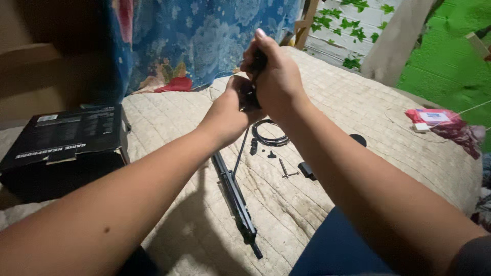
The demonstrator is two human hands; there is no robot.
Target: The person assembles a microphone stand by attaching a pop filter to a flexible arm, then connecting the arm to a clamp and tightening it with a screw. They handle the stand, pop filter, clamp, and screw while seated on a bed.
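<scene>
Both hands are wrapped tight around one small black part, held up over the quilted bed: left hand underneath, right hand on top. One long black stand lies below, near the front edge. One coiled cable and a few small bits sit just beyond, with bare quilt to the right. One black box sits at the left edge.

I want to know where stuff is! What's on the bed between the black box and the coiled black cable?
In the head view, a long black pole lies between the black box and the coiled cable.
</scene>
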